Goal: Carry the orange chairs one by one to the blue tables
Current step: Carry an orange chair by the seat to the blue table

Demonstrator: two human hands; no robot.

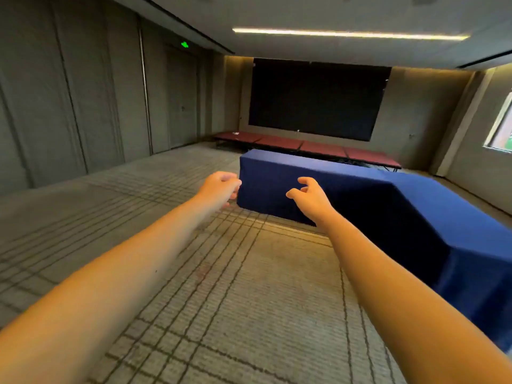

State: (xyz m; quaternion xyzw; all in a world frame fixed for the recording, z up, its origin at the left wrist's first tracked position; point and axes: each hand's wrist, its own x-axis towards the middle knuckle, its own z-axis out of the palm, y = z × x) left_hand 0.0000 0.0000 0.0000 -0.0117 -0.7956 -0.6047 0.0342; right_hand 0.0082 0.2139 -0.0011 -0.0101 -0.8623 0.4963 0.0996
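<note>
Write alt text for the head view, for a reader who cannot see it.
Two bare arms reach forward over patterned carpet, the left hand loosely curled and the right hand with fingers half open, both empty. Blue-draped tables stand ahead and to the right; no orange chair is in view. Low red tables line the far wall under a dark screen.

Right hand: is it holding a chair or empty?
Empty. The right hand hangs in the air with fingers loosely curled around nothing, in front of the blue table. No orange chair is in view.
</note>
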